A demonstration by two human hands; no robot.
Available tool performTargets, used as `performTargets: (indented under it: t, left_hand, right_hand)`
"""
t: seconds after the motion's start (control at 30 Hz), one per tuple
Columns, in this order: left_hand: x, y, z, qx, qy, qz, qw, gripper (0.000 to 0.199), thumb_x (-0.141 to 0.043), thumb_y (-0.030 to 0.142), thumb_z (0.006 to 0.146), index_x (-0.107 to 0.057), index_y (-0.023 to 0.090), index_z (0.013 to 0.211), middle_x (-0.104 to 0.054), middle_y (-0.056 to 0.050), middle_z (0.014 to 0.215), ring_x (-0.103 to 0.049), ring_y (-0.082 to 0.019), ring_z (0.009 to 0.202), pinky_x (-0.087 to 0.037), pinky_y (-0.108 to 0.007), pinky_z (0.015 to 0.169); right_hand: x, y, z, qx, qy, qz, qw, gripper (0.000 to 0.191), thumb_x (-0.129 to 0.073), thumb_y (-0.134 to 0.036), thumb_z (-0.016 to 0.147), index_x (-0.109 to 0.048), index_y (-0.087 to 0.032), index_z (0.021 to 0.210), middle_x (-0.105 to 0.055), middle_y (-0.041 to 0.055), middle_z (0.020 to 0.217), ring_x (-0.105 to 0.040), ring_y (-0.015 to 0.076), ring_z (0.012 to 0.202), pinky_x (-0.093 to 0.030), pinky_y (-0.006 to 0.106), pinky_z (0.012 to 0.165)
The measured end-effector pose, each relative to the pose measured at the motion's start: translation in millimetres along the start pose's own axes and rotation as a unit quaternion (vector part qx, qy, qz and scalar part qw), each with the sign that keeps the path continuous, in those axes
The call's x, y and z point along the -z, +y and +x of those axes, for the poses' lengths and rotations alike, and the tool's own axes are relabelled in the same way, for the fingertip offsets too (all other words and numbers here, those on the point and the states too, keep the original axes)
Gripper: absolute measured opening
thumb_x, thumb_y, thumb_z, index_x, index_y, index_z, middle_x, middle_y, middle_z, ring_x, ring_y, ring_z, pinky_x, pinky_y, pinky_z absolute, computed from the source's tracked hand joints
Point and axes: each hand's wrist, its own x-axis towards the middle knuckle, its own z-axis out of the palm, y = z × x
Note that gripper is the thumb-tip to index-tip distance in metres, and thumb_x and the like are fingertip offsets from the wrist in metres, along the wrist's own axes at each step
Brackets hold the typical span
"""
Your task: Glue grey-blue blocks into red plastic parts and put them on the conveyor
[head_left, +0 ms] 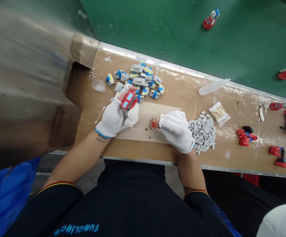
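Note:
My left hand point(119, 116), in a white glove with bare fingertips, grips a red toy part point(129, 100) with pale blue panels. My right hand point(176, 129), also gloved, has its fingers closed at a small round clear cup point(154, 123) with reddish contents; whether a thin tool is also between the fingers is hidden. The cup is over a flat cardboard sheet point(143, 130) with a few dark spots. Behind my left hand lies a pile of grey, blue and yellow parts point(139, 82). A heap of small grey pieces point(203, 133) sits right of my right hand.
A pack of cotton swabs point(219, 114) and a translucent plastic piece point(213, 87) lie to the right. Farther right are red and black toy parts point(246, 136). A single swab point(100, 115) lies at left, near a metal wall point(31, 75). Green surface point(157, 26) runs behind.

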Motion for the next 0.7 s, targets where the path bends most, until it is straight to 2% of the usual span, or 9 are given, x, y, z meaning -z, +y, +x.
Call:
performTargets:
  t: [0.07,0.13,0.23,0.3,0.37,0.5,0.57,0.7]
  left_hand:
    - [0.9,-1,0,-0.019,-0.011,-0.012,1.000,0.031,-0.079,0.058,0.104,-0.071,0.032,0.118,-0.061,0.005,0.062,-0.047,-0.014,0.041,-0.036,-0.025,0.039]
    - [1.3,-1,0,-0.029,-0.017,-0.004,0.999,0.046,-0.092,0.060,0.091,-0.070,0.031,0.119,-0.065,0.005,0.066,-0.050,-0.014,0.045,-0.038,-0.025,0.042]
    - [3.4,-1,-2,-0.006,-0.010,0.037,0.999,0.060,-0.104,0.045,0.078,-0.068,0.031,0.124,-0.068,0.007,0.069,-0.056,-0.013,0.048,-0.040,-0.023,0.046]
    - [6.6,0,-3,0.022,-0.006,0.057,0.998,0.058,-0.100,0.042,0.079,-0.068,0.029,0.126,-0.072,0.006,0.070,-0.060,-0.014,0.048,-0.042,-0.023,0.047]
    - [10.2,2,-3,0.035,-0.013,0.056,0.998,0.053,-0.094,0.050,0.082,-0.070,0.022,0.121,-0.076,0.001,0.072,-0.064,-0.017,0.050,-0.044,-0.025,0.046]
    - [12.3,5,-2,0.014,-0.025,0.054,0.998,0.051,-0.091,0.054,0.081,-0.076,0.014,0.111,-0.079,-0.005,0.084,-0.069,-0.017,0.063,-0.049,-0.027,0.052]
    - [9.2,6,-2,0.005,-0.022,0.084,0.996,0.055,-0.094,0.057,0.082,-0.078,0.016,0.115,-0.077,-0.003,0.084,-0.065,-0.015,0.064,-0.047,-0.027,0.053]
    - [-0.6,5,-3,-0.023,0.009,0.169,0.985,0.075,-0.091,0.080,0.085,-0.076,0.022,0.131,-0.070,0.000,0.076,-0.057,-0.016,0.054,-0.038,-0.030,0.045]
  right_hand:
    - [2,2,0,0.002,0.003,-0.001,1.000,0.024,-0.065,-0.011,0.108,-0.067,-0.028,0.090,-0.081,-0.0057,0.085,-0.068,0.0155,0.081,-0.042,0.038,0.086]
    - [4,4,0,0.000,0.003,0.005,1.000,0.026,-0.065,-0.011,0.108,-0.066,-0.027,0.087,-0.080,-0.0060,0.082,-0.069,0.0150,0.079,-0.044,0.037,0.085]
    - [5,6,2,-0.008,0.000,0.021,1.000,0.029,-0.066,-0.012,0.107,-0.062,-0.027,0.082,-0.075,-0.0062,0.075,-0.068,0.0149,0.074,-0.046,0.037,0.081]
    - [6,6,3,-0.013,0.001,0.031,0.999,0.029,-0.067,-0.013,0.106,-0.062,-0.027,0.081,-0.073,-0.0061,0.072,-0.067,0.0151,0.071,-0.047,0.037,0.079]
    - [7,6,4,-0.030,0.009,0.045,0.998,0.027,-0.070,-0.018,0.106,-0.064,-0.027,0.081,-0.073,-0.0057,0.072,-0.068,0.0157,0.071,-0.050,0.037,0.079]
    - [11,4,2,-0.098,0.033,0.093,0.990,0.025,-0.075,-0.029,0.106,-0.069,-0.027,0.082,-0.074,-0.0031,0.075,-0.070,0.0184,0.073,-0.055,0.041,0.079]
    - [12,4,-1,-0.142,0.044,0.130,0.980,0.022,-0.076,-0.030,0.104,-0.072,-0.028,0.083,-0.075,-0.0022,0.077,-0.070,0.0195,0.075,-0.057,0.043,0.081]
    - [11,3,-8,-0.233,0.086,0.205,0.947,0.017,-0.078,-0.030,0.100,-0.072,-0.028,0.084,-0.076,-0.0010,0.083,-0.072,0.0208,0.081,-0.060,0.044,0.083]
